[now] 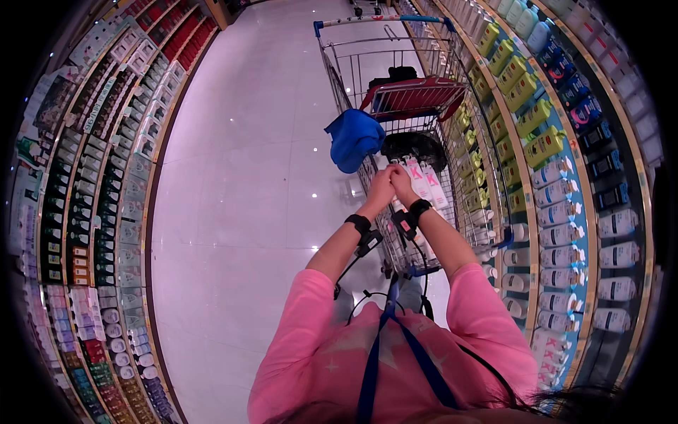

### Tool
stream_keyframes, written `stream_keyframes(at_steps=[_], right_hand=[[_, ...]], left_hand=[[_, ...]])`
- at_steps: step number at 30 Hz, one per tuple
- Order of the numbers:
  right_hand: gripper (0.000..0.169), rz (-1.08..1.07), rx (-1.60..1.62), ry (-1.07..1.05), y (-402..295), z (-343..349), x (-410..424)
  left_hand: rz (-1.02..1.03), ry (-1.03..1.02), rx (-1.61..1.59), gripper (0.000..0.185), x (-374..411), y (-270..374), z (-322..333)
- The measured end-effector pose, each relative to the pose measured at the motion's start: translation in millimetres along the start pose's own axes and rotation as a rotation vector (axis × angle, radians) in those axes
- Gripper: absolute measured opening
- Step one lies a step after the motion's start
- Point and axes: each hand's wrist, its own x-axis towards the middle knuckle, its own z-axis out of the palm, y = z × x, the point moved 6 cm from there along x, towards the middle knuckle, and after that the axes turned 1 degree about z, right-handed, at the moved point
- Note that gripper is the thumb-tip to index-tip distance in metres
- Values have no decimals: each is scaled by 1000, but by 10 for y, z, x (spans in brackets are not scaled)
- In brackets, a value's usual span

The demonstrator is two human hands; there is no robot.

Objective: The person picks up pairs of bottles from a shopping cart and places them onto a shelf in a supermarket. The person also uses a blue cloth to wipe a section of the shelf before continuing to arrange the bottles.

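Note:
My left hand (pixel 381 186) and my right hand (pixel 402 181) meet above the near side of a wire shopping cart (pixel 466 175), fingers bent and touching. Whether anything is between the fingers is hidden by the hands. Just beyond them, inside the cart, lie white pump bottles (pixel 421 183) with pink lettering. A black plastic bag (pixel 424 148) sits behind these bottles. Over the cart's left side hangs a blue cloth item (pixel 354 140), close to my left hand. Each wrist wears a black band with a small cabled device.
The cart's red seat flap (pixel 418 97) carries a dark item (pixel 394 77). To the right, shelves hold yellow-green bottles (pixel 544 147) and white pump bottles (pixel 559 233). Stocked shelves (pixel 98 175) line the left, across a glossy tiled floor (pixel 233 212). Another cart (pixel 366 9) stands at the far end.

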Motion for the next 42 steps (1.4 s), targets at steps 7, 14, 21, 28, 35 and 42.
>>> stream_keyframes(at_steps=[7,14,21,28,35,42], right_hand=[[38,-34,-254,210,-490,387,-212],[39,-27,-264,208,-348,360,35],[41,56,-253,281,-479,336,696],[65,607,543,-46,-286,493,1209],[50,548,607,77,-292,487,1336],[24,252,573,258,-539,154,730]], left_hand=[[-132,-43,58,37,-39,-181,-1023],[99,46,210,42,291,-191,-1324],[166,27,292,46,998,-248,-1223],[261,-16,539,53,1758,-363,-990],[-44,-218,571,50,1981,-335,-929],[272,-235,415,46,1550,-112,-759]])
